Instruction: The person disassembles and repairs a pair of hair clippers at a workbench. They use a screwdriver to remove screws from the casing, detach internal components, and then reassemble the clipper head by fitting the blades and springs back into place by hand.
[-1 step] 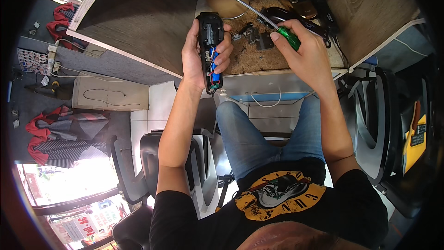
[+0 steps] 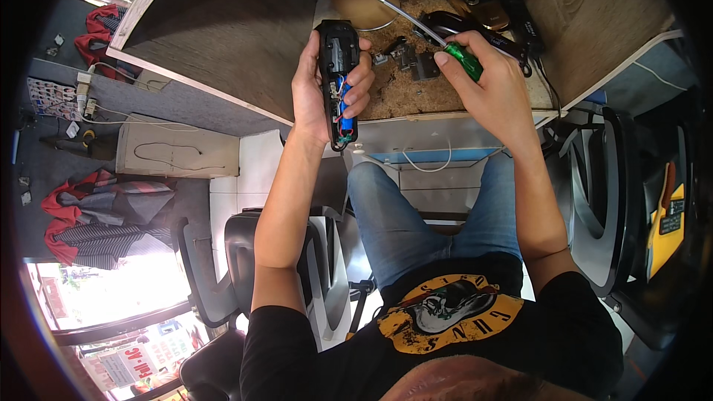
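Note:
My left hand (image 2: 308,87) is wrapped round an opened black hair clipper (image 2: 334,56), held upright with its inside facing me. Blue battery cells (image 2: 347,108), thin red and white wires and a small green part show in the lower half of the housing. In my right hand (image 2: 494,85) is a screwdriver (image 2: 464,63) with a green handle, pinched between thumb and fingers. Its metal shaft points up and left, with the tip apart from the clipper. Small dark loose parts (image 2: 416,63) lie on the worn wooden surface between my hands.
Behind my right hand lie a dark clipper (image 2: 445,24), a gold-coloured item (image 2: 490,15) and a black item (image 2: 521,21) with a cord. Wooden side panels (image 2: 223,37) flank the work surface. Black chairs (image 2: 594,200) stand at both sides.

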A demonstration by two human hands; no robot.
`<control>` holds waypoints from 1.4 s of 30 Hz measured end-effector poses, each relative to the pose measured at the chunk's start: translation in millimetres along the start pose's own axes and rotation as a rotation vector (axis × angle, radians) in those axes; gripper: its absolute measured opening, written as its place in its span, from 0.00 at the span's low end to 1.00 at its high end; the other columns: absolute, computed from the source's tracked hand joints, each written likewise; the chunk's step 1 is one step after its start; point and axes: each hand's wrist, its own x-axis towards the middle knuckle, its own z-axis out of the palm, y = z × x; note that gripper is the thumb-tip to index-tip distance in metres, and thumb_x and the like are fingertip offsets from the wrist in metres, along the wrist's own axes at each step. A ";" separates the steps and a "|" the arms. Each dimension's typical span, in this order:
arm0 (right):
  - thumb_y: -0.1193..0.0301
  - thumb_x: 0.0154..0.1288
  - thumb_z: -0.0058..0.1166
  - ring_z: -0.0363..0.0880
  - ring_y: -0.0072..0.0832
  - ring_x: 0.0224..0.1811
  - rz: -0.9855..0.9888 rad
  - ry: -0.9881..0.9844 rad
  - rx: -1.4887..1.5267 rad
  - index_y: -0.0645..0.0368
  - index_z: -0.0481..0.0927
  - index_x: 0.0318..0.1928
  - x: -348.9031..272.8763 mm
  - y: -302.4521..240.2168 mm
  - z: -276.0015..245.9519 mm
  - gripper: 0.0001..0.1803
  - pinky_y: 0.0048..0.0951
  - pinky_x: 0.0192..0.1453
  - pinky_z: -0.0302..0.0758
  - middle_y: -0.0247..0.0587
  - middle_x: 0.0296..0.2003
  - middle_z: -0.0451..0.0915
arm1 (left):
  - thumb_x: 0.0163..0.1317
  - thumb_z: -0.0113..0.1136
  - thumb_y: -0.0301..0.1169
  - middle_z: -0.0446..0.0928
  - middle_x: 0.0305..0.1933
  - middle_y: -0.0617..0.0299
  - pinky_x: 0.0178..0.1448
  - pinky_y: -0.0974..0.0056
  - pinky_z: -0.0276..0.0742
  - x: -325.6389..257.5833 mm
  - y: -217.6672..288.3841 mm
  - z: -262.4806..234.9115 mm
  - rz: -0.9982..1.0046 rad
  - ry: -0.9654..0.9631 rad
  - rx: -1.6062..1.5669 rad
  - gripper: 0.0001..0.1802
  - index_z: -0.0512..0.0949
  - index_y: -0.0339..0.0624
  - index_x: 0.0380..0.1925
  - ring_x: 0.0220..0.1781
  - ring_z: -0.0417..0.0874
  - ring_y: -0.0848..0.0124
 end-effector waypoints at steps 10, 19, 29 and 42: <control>0.59 0.75 0.67 0.84 0.43 0.25 -0.002 0.007 0.000 0.63 0.85 0.49 -0.5 -1.1 -0.3 0.18 0.41 0.34 0.77 0.47 0.30 0.87 | 0.86 0.35 0.59 0.69 0.34 0.58 0.19 0.68 0.69 1.0 -1.2 -1.2 0.021 -0.034 -0.027 0.39 0.73 0.27 0.62 0.26 0.69 0.71; 0.59 0.75 0.67 0.84 0.44 0.26 0.012 0.016 0.000 0.61 0.85 0.50 -0.6 -0.6 0.4 0.17 0.42 0.35 0.77 0.47 0.30 0.87 | 0.86 0.35 0.49 0.68 0.39 0.54 0.21 0.66 0.72 -0.5 0.2 -0.2 0.054 -0.031 -0.020 0.34 0.67 0.22 0.67 0.34 0.69 0.68; 0.64 0.74 0.66 0.88 0.47 0.31 -0.062 -0.070 -0.178 0.56 0.83 0.56 -2.9 2.2 -26.2 0.16 0.43 0.37 0.80 0.47 0.34 0.89 | 0.88 0.33 0.47 0.69 0.43 0.54 0.23 0.68 0.74 1.8 -0.7 -3.6 0.058 -0.003 0.041 0.34 0.66 0.22 0.71 0.38 0.70 0.69; 0.66 0.69 0.70 0.89 0.42 0.32 -0.150 -0.121 -0.155 0.57 0.85 0.52 -15.5 10.3 -37.2 0.14 0.39 0.39 0.81 0.42 0.33 0.88 | 0.89 0.33 0.48 0.68 0.40 0.56 0.22 0.69 0.70 1.2 2.0 -5.1 0.061 -0.004 -0.010 0.34 0.68 0.23 0.69 0.34 0.68 0.72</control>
